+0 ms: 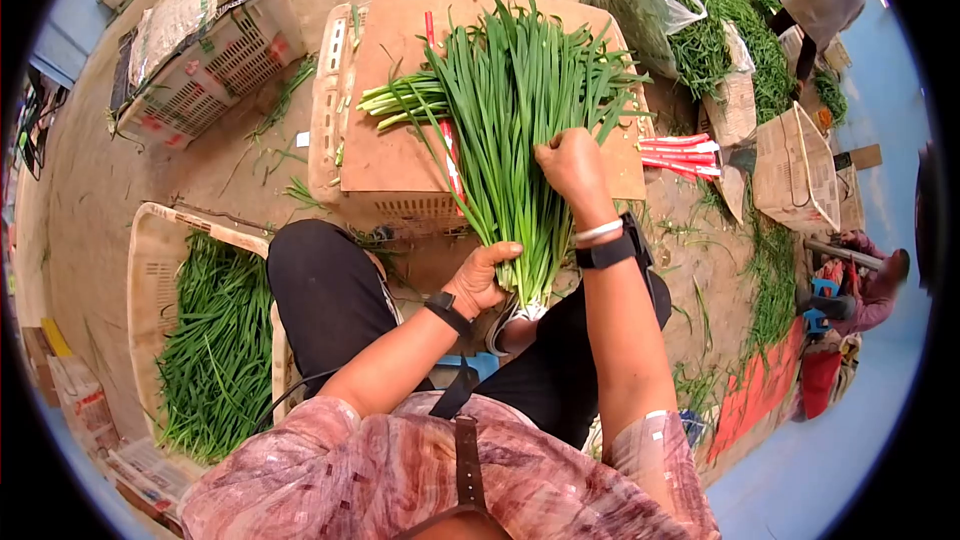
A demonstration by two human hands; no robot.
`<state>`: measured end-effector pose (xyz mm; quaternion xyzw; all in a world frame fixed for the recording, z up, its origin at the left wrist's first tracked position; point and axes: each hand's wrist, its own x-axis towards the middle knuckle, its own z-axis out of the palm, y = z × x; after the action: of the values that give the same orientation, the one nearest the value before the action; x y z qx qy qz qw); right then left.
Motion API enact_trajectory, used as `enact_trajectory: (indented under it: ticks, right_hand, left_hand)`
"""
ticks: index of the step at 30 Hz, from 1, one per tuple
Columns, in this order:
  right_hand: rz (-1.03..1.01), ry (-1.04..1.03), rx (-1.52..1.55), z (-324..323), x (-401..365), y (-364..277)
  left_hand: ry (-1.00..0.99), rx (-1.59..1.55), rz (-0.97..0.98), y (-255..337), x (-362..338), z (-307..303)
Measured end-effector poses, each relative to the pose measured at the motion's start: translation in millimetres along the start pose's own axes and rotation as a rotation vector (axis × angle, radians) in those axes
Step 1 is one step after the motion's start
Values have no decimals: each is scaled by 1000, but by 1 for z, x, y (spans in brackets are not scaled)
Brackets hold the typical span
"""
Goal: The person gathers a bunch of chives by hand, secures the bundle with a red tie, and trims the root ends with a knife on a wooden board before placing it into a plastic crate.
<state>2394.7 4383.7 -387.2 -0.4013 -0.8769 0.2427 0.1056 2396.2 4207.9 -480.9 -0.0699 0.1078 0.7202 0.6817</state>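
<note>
A large bunch of garlic chives (510, 105) lies fanned out on a brown board (385, 165), its pale stem ends toward me. Around those stems, at the near edge, my left hand (480, 278) is closed. My right hand (578, 168) is curled into a pinch against the bunch's right side; whatever its fingertips hold is hidden. Under the bunch runs a red-and-white strip (447, 145), both ends showing. A smaller clump of chives (405, 101) pokes out to the left, stems leftward.
Red-and-white strips (680, 156) jut from the board's right. A crate of chives (207, 350) stands at my left knee, another crate (215, 65) at upper left. Plastic bags of greens (645, 15) and a long heap (740, 20) lie beyond. Two other people (825, 5) are at right.
</note>
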Motion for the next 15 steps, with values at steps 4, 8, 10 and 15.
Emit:
enact_trajectory:
  ticks: [4, 8, 10, 15]
  right_hand:
    - [106, -93, 242, 1, 9, 13]
    - [156, -103, 642, -32, -16, 7]
    - [25, -58, 816, -41, -31, 1]
    - [-80, -18, 830, -50, -65, -22]
  left_hand:
    - [3, 7, 9, 1, -3, 1]
    - [-10, -23, 40, 3, -7, 14]
    - [6, -32, 72, 2, -9, 17]
    - [42, -19, 84, 0, -4, 29]
